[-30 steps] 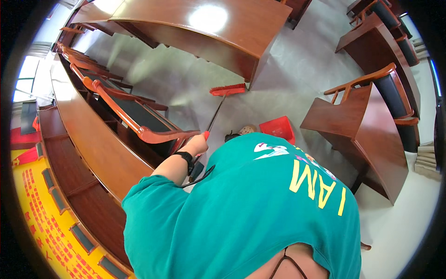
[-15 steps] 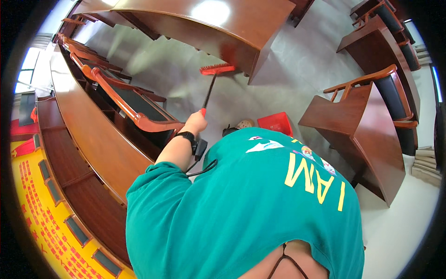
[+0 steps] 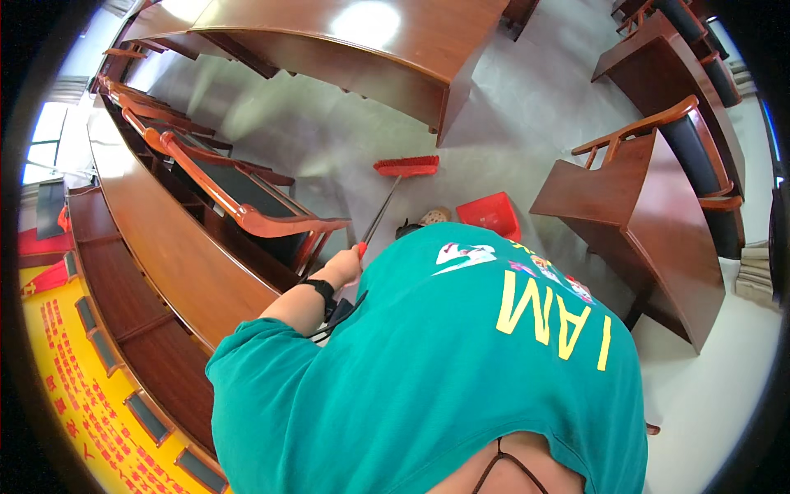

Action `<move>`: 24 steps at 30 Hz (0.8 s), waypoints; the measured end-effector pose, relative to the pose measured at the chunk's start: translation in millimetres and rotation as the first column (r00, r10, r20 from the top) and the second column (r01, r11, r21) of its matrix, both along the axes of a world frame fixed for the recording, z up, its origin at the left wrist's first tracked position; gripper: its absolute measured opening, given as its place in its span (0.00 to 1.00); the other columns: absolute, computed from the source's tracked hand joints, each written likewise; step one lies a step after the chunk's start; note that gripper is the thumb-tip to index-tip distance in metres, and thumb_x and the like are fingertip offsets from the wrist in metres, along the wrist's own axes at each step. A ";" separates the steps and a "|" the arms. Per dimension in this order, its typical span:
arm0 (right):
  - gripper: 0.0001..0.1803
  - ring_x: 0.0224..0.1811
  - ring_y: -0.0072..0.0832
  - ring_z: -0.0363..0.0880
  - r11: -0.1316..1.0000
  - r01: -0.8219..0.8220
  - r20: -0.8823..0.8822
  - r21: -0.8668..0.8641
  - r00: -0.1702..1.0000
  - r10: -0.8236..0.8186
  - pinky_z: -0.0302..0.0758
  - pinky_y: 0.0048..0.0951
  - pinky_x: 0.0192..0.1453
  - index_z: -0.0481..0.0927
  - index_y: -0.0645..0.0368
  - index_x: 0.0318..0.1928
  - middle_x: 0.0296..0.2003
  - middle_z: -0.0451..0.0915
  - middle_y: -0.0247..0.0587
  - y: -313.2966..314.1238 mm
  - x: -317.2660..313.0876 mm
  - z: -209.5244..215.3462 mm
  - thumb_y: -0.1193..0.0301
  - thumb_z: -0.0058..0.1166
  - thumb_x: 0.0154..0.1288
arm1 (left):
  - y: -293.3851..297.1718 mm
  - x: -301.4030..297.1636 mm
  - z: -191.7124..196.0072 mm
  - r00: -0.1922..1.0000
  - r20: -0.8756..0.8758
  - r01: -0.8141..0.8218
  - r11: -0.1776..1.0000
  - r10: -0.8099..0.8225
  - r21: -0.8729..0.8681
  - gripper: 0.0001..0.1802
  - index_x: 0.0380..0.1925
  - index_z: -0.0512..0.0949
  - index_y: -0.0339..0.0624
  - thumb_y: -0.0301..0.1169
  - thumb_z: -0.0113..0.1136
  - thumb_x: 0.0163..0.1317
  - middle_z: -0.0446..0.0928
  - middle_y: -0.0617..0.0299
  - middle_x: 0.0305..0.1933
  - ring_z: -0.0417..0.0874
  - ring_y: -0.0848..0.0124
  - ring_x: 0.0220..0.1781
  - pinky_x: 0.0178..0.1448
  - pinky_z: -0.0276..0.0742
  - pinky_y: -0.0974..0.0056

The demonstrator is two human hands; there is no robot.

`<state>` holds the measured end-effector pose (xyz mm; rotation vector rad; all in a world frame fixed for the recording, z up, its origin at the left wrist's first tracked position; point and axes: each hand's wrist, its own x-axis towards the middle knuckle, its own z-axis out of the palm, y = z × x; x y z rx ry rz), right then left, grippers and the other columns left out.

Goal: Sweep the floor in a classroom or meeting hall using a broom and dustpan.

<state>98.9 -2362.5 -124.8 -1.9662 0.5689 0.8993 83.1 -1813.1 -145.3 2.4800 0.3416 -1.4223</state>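
Fingers of my left hand (image 3: 341, 265) are curled tight around the top of the long red-headed broom (image 3: 393, 191), gripping its thin dark handle near the red end cap, with a black band on that wrist. From the head view, the handle slants away from me toward the upper right, and the flat red plastic brush head rests on the grey tiled floor (image 3: 527, 107), in the open aisle just below the end of the large curved brown wooden desk (image 3: 395, 41). My right hand is hidden under my teal printed T-shirt (image 3: 461, 362), so I cannot tell how its fingers stand. A red plastic dustpan (image 3: 491, 214) lies on the floor near my front, to the right of the handle and well apart from the brush head. On my left, a wooden armchair with a dark seat (image 3: 247, 198) stands tucked against the long brown wooden counter (image 3: 156, 230). On my right sits a smaller brown wooden desk (image 3: 642, 214) with another armchair beside it.
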 end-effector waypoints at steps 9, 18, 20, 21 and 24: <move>0.17 0.39 0.19 0.76 0.960 0.185 -0.006 0.209 0.982 -0.188 0.72 0.24 0.46 0.79 0.61 0.44 0.36 0.81 0.32 -51.3 -17.6 -68.0 0.72 0.64 0.52 | 13.5 -24.8 8.1 0.969 0.232 -0.074 0.995 0.087 -0.064 0.34 0.63 0.59 0.37 0.29 0.51 0.53 0.77 0.41 0.47 0.78 0.51 0.50 0.54 0.73 0.53; 0.20 0.40 0.19 0.76 0.999 0.042 0.024 0.007 0.999 -0.042 0.72 0.24 0.48 0.78 0.61 0.48 0.37 0.81 0.34 -19.7 -9.8 -28.3 0.73 0.64 0.53 | -8.8 -0.5 -29.4 0.993 0.080 -0.079 0.995 0.084 -0.068 0.35 0.60 0.60 0.33 0.35 0.56 0.53 0.78 0.40 0.44 0.79 0.50 0.48 0.51 0.74 0.53; 0.20 0.36 0.20 0.77 0.986 0.108 0.062 0.130 0.991 -0.117 0.73 0.24 0.43 0.77 0.61 0.48 0.34 0.80 0.34 -38.9 -14.9 -55.4 0.76 0.61 0.53 | -6.4 -10.2 -29.9 0.989 0.113 -0.078 0.991 0.091 -0.113 0.34 0.60 0.61 0.33 0.35 0.56 0.53 0.77 0.39 0.45 0.79 0.50 0.49 0.52 0.74 0.53; 0.20 0.34 0.21 0.77 0.982 0.119 0.066 0.148 0.989 -0.130 0.73 0.24 0.41 0.77 0.61 0.48 0.33 0.80 0.34 -50.5 -21.3 -67.1 0.77 0.59 0.52 | -6.4 -15.4 -25.6 0.983 0.143 -0.095 0.985 0.116 -0.147 0.33 0.60 0.62 0.34 0.34 0.56 0.53 0.77 0.39 0.45 0.79 0.50 0.49 0.52 0.74 0.53; 0.20 0.26 0.22 0.76 0.989 0.083 0.042 0.123 0.995 -0.089 0.72 0.25 0.33 0.76 0.61 0.48 0.28 0.77 0.32 -47.0 -10.2 -64.4 0.81 0.54 0.51 | 9.1 -29.0 -16.2 0.946 0.225 -0.189 0.962 0.233 -0.199 0.31 0.59 0.66 0.38 0.31 0.54 0.52 0.77 0.39 0.46 0.78 0.51 0.50 0.53 0.73 0.53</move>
